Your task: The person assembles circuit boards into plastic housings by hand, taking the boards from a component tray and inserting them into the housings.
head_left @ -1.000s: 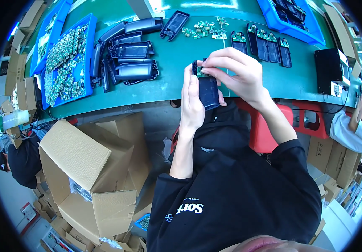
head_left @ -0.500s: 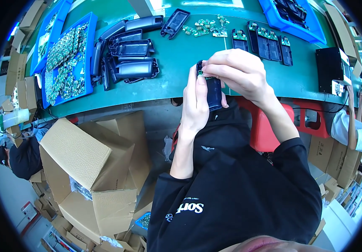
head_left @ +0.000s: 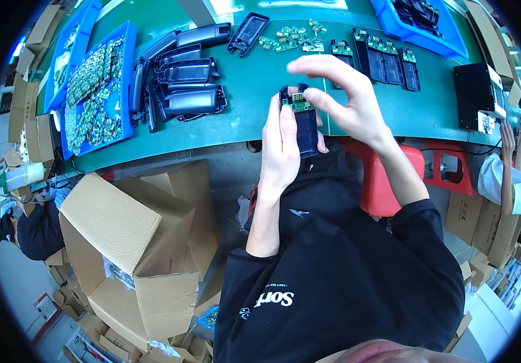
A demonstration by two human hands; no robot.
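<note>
Wrapped around a dark plastic casing half [head_left: 308, 136], my left hand [head_left: 280, 148] holds it upright at the table's near edge. A green circuit board [head_left: 301, 106] with a small digit display sits in the casing's upper end. My right hand [head_left: 348, 100] is raised over the casing's upper right, its fingers spread and nothing seen between them. The thumb is close to the board; whether it touches cannot be made out. Beyond my hands lie several loose circuit boards [head_left: 288, 39]. Casing halves with boards in them [head_left: 384, 60] stand in a row to the right.
Dark casings [head_left: 188, 71] are heaped left of centre. A blue tray [head_left: 128, 78] full of small boards is at the left, another blue bin [head_left: 448, 45] at the far right. A black box [head_left: 475, 100] stands at the right edge. Below are an open carton [head_left: 112, 224] and red stool [head_left: 387, 187].
My right hand has lifted off the casing's top and its fingers have spread, uncovering the board and its display. My left hand keeps its hold on the casing.
</note>
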